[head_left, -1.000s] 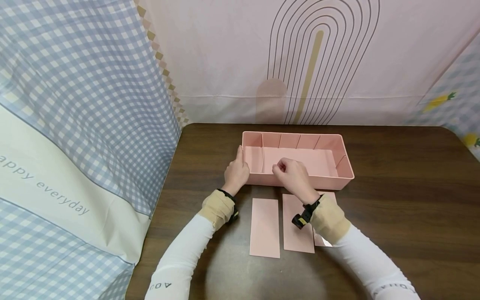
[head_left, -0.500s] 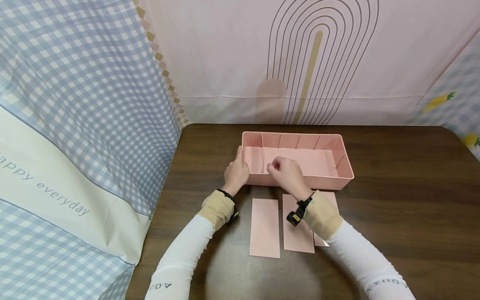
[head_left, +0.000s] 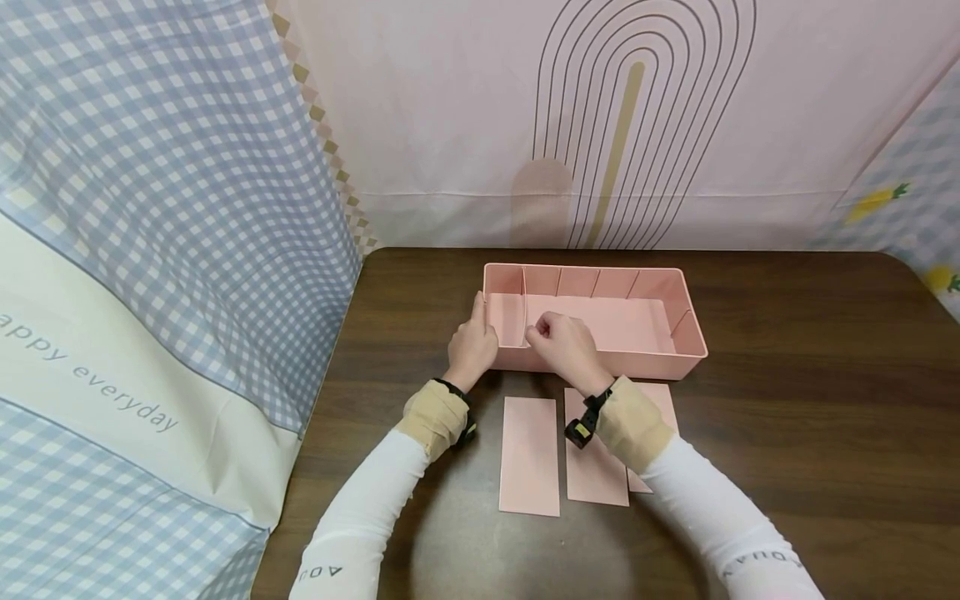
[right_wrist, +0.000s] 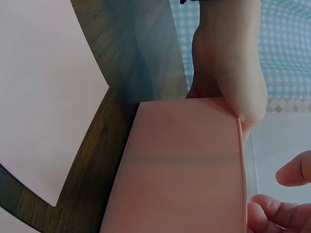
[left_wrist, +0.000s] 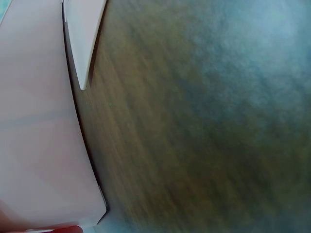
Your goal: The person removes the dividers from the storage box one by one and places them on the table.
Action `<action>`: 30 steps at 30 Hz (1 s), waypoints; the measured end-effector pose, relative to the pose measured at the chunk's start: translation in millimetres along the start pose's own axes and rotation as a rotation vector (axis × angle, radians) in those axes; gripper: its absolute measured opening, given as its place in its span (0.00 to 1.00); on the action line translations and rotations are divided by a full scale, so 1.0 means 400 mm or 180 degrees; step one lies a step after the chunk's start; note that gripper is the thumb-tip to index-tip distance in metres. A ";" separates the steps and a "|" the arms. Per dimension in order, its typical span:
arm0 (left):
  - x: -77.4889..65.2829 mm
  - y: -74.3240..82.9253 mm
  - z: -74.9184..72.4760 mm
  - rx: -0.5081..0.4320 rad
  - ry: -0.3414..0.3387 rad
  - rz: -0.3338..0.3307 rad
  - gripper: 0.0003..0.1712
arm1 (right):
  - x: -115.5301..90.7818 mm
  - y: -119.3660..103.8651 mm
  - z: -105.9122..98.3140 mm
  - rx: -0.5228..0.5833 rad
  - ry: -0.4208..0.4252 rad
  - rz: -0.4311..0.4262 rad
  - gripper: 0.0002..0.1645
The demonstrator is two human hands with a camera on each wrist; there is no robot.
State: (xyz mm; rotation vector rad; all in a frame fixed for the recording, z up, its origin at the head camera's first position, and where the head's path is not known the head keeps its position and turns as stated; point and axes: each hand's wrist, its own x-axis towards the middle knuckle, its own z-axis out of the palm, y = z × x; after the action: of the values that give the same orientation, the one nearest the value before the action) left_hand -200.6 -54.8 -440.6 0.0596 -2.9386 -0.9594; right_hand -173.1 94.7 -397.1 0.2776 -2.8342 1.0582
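Note:
A long pink divider box [head_left: 600, 363] stands on the brown table, with one thin pink divider [head_left: 524, 310] upright across its left part. My left hand [head_left: 472, 343] rests at the box's left front corner, its index finger lying straight along the end wall. The other left fingers are mostly hidden in the head view. Over the front rim, just right of the divider, is my right hand [head_left: 567, 346] with curled fingers. In the right wrist view its fingertips [right_wrist: 260, 213] are at the rim, the thumb [right_wrist: 295, 170] apart from them. Nothing shows between them.
In front of the box lie flat pink panels: a left one [head_left: 529, 457], a middle one [head_left: 592, 479] partly under the right wrist, and a right one [head_left: 658, 400] partly hidden by the right forearm. Patterned cloths hang behind and to the left of the table.
My right hand has moved left along the front rim, closer to the upright divider. My left hand, the box and the panels have stayed in place.

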 end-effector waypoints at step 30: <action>-0.001 0.002 -0.003 0.0011 -0.0030 -0.0036 0.32 | 0.040 -0.007 0.050 -0.0480 -0.0098 0.0167 0.14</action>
State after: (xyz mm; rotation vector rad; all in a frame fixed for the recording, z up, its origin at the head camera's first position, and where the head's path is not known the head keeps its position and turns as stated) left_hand -200.1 -54.9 -439.2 0.0722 -2.9516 -0.9586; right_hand -189.0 77.4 -407.6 0.2090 -2.9443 0.8498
